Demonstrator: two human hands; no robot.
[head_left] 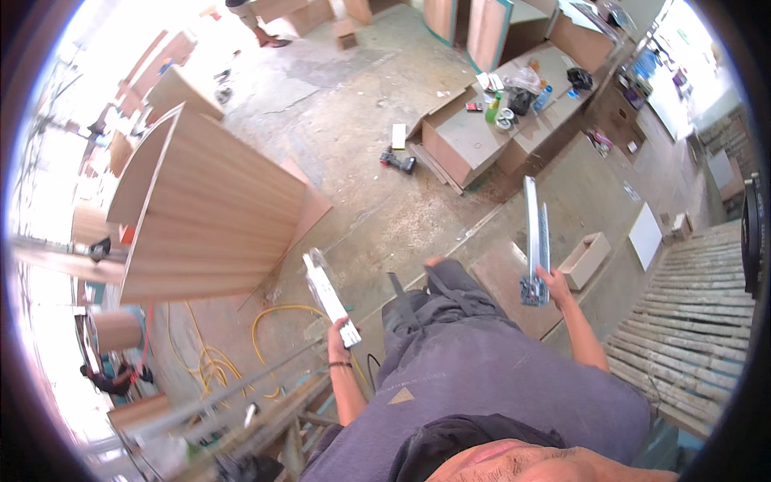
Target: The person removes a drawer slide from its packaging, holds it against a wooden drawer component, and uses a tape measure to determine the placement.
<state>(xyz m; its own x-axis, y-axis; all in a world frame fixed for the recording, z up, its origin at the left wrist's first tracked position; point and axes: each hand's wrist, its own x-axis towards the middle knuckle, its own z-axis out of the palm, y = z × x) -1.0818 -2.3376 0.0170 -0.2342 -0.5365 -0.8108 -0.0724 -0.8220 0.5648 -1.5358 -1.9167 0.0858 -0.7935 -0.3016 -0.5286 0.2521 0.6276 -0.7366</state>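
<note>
My left hand (339,337) grips the near end of a white metal drawer slide (325,293), which points up and to the left. My right hand (552,283) holds the lower end of a longer grey drawer slide (536,233) that stands nearly upright in front of me. Both hands are raised apart from each other above my dark trousers (450,305). A large wooden cabinet carcass (201,209) stands on the concrete floor to my left.
A low wooden cabinet (482,136) ahead carries bottles, tape rolls and a bag. A cordless drill (399,161) lies on the floor beside it. Yellow hose (233,353) coils at lower left. A small cardboard box (586,259) sits at right. Another person's legs (257,20) show far back.
</note>
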